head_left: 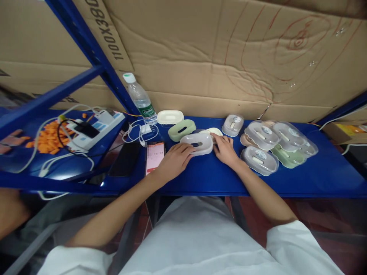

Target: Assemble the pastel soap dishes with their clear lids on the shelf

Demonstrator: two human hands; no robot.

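Observation:
My left hand [181,153] is closed on the near left rim of a pale grey oval soap dish [205,149], which has a slot in its middle. Just right of that dish, my right hand [223,147] has its fingers bent over the edge of a cream soap dish [214,131], partly hidden behind the hand. Behind the grey dish sits a green oval soap dish [182,130] with a slot. Another cream dish [170,117] lies farther back, near the cardboard.
Several clear-lidded soap dishes [262,134] are piled at the right; one lidded dish [233,125] stands apart. Left are a lit phone [155,156], a dark phone [124,159], a water bottle [141,100], white cables, a power strip [96,130] and orange pieces [51,136]. A blue post [91,49] rises there.

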